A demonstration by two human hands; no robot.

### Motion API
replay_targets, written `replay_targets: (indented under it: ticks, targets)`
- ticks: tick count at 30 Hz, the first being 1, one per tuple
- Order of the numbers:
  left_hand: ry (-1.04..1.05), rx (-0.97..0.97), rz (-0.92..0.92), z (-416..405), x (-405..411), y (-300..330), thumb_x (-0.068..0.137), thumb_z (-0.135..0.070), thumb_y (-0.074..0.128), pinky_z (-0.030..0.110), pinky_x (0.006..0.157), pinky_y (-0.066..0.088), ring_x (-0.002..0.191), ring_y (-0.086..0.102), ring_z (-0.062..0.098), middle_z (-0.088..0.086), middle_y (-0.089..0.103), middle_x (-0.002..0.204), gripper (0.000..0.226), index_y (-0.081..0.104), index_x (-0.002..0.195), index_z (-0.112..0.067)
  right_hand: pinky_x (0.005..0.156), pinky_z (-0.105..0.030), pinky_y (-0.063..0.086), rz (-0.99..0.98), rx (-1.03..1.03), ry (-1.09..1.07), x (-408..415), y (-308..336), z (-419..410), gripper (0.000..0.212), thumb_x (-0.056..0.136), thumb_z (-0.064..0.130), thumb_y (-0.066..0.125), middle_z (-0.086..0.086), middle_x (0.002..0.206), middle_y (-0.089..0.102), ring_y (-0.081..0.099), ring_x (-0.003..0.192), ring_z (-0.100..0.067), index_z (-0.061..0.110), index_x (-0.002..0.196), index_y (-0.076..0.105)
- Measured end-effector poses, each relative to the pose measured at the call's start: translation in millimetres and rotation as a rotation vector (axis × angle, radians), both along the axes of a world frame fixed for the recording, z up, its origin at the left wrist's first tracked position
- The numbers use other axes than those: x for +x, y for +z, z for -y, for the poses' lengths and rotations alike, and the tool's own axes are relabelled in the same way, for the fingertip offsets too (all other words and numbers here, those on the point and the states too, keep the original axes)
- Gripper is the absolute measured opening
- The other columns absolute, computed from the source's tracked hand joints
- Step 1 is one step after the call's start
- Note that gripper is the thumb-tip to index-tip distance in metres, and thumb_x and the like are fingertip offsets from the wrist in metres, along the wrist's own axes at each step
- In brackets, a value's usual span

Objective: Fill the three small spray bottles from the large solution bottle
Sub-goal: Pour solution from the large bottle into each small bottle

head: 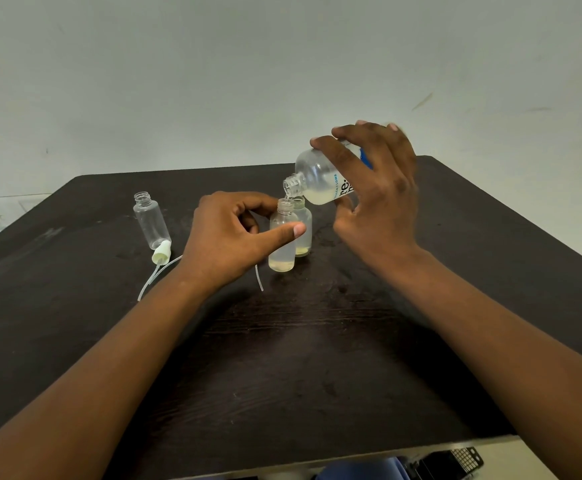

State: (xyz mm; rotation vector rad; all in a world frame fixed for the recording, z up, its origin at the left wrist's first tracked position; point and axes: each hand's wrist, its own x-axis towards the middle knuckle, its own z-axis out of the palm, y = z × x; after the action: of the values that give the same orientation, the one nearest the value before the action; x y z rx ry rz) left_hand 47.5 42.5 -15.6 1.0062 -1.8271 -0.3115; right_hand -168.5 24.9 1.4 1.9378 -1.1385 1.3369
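Note:
My right hand (376,188) grips the large solution bottle (317,178), tilted mouth-down to the left, with pale liquid pooled near its neck. Its mouth hangs just above an uncapped small spray bottle (282,251) holding a little pale liquid at the bottom. My left hand (234,237) holds that small bottle between thumb and fingers. A second small bottle (304,233) stands right behind it, also with a little liquid. A third small bottle (151,220) stands uncapped at the left, with no liquid visible in it.
A white spray cap (161,252) with its thin tube lies on the dark table (282,358) by the left bottle. Another thin tube (259,278) lies near my left hand. A dark object (452,462) sits below the table's front edge.

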Motion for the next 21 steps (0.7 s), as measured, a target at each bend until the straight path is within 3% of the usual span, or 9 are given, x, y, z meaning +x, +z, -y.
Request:
replay_targets:
  ticks: [21]
  targets:
    - [0.006,-0.010,-0.010,0.2,-0.3,0.4,0.081,-0.045,0.089,0.021,0.050,0.045,0.051,0.062,0.030,-0.027,0.072,0.071,0.018,0.079,0.096,-0.040,0.120,-0.054,0.034,-0.009,-0.006,-0.007,-0.7,0.7,0.6,0.073,0.066,-0.004,0.055,-0.006,0.135,0.065,0.057,0.134,-0.032,0.019,0.134,0.070]
